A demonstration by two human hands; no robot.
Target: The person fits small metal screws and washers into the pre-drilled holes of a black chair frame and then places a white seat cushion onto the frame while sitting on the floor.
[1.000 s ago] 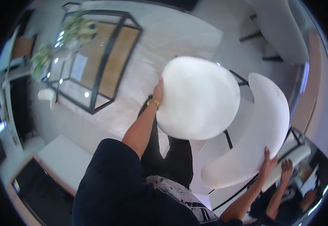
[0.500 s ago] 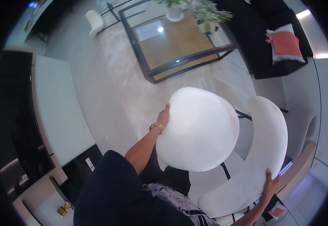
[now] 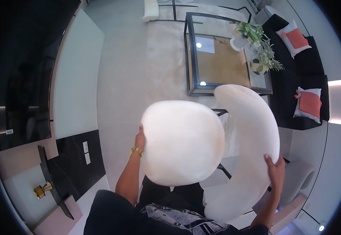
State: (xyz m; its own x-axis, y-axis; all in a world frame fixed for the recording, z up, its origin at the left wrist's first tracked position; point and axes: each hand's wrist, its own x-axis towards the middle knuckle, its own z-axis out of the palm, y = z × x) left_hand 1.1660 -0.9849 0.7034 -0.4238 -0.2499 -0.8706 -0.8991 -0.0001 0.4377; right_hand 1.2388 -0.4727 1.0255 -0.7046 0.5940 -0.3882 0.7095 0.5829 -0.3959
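My left hand [image 3: 140, 139] grips the left edge of a round white fluffy seat cushion [image 3: 182, 143], held up in front of me. A gold bracelet circles that wrist. My right hand [image 3: 274, 169] holds the lower right side of a curved white fluffy backrest cushion [image 3: 249, 141], which arcs around the right of the round cushion. Black metal chair legs [image 3: 224, 171] show between and under the two cushions.
A glass coffee table with a black frame [image 3: 190, 58] stands on a pale rug ahead, with potted plants [image 3: 256, 43] on it. A black sofa with orange and white pillows [image 3: 309, 103] lies to the right. A white and black wall unit [image 3: 74, 117] is at left.
The view has swung round: the coffee table moved from upper left to upper right and the sofa came into view. Both hands keep their hold on the cushions.
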